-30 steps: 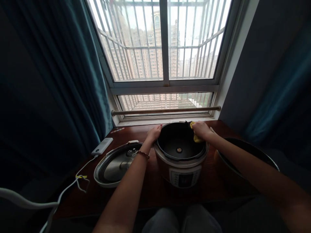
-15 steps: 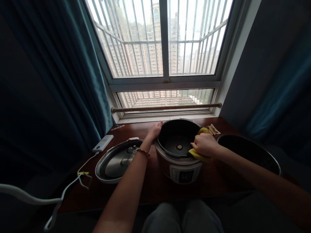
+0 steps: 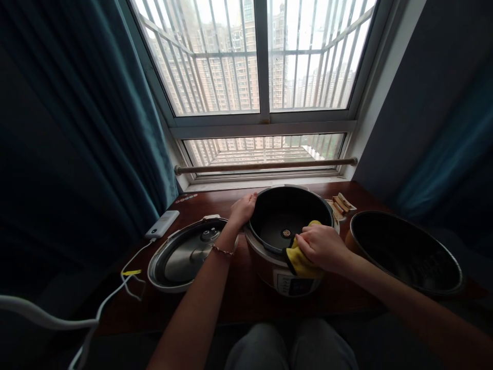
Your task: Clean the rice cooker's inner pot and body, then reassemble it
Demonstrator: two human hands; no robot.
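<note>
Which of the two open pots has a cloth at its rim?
The middle cooker, with the control panel; the right hand holds the yellow cloth at its front rim. The pot on the right has none.

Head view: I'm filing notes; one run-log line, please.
left hand: at cooker rim; right hand: holds yellow cloth at front rim; lid: cooker's left; pot: cooker's right

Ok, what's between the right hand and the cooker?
A yellow cloth: the right hand holds it over the front-right rim of the cooker, as the head view shows.
</note>
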